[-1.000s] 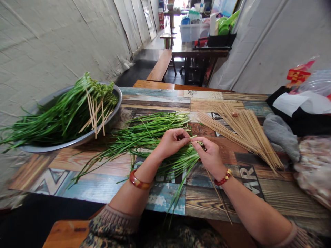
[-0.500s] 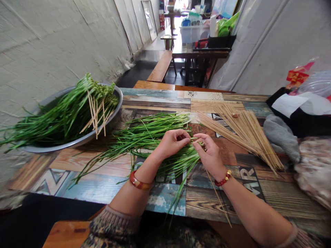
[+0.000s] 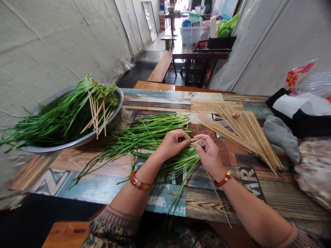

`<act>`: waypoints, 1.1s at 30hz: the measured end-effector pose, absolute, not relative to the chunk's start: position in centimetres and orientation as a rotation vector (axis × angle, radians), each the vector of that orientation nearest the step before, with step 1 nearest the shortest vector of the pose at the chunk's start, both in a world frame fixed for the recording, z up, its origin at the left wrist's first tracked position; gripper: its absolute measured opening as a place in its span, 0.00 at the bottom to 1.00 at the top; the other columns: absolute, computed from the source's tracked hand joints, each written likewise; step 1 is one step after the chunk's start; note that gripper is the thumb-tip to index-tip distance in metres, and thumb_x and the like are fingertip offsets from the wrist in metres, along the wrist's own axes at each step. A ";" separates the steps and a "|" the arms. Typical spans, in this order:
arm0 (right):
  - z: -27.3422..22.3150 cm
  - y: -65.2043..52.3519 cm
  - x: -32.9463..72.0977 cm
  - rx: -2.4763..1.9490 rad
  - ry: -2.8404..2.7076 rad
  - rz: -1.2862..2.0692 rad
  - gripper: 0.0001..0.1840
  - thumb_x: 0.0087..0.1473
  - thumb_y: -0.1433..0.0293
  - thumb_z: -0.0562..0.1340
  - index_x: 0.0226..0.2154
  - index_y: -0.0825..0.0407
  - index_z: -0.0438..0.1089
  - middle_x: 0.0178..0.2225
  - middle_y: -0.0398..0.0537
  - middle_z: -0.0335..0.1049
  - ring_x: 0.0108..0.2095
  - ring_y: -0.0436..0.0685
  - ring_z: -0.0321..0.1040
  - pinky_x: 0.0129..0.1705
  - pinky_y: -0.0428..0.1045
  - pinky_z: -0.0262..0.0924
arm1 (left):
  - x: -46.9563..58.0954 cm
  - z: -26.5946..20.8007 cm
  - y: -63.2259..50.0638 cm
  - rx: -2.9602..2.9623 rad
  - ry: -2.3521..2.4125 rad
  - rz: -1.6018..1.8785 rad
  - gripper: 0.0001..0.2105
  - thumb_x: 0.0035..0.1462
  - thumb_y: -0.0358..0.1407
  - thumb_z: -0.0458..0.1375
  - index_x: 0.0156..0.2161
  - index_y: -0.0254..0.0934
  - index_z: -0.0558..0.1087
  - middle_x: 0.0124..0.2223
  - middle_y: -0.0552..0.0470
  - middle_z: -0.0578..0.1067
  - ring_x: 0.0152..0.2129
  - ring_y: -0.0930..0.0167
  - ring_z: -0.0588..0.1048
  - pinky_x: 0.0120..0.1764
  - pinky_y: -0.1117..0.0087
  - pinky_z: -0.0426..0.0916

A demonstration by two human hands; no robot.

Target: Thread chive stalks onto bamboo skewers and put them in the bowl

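Observation:
Garlic chives lie spread over the patterned table, their pale ends toward the right. My left hand is closed in a pinch on the pale ends of a few chives, above the pile. Close beside it, my right hand has thumb and fingers bent around a thin bamboo skewer, whose long end slants down past the table's front edge. The fingertips of both hands almost meet, and the skewer's upper end is partly hidden between them. Some chive leaves droop over the front edge.
A metal basin at the left holds more chives, with several skewered bundles on top. Loose bamboo skewers fan out at the right. Plastic bags line the right side. Behind are a bench and another table.
Both hands stay almost exactly where they were, fingertips together over the chives. The pile, basin and loose skewers show no visible change.

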State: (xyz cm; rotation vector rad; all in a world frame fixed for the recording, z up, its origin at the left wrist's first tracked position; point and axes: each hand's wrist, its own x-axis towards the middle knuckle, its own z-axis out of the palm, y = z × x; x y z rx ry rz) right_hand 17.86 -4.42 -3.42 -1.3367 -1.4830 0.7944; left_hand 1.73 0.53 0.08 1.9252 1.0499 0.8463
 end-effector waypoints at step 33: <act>-2.9 -4.7 17.8 -1.362 -1.610 0.793 0.09 0.52 0.63 0.60 0.32 0.51 0.70 0.29 0.46 0.72 0.27 0.52 0.66 0.28 0.47 0.60 | -0.8 0.2 1.4 2.486 1.437 0.321 0.04 0.48 0.31 0.59 0.25 0.36 0.74 0.27 0.48 0.71 0.28 0.68 0.68 0.33 0.69 0.60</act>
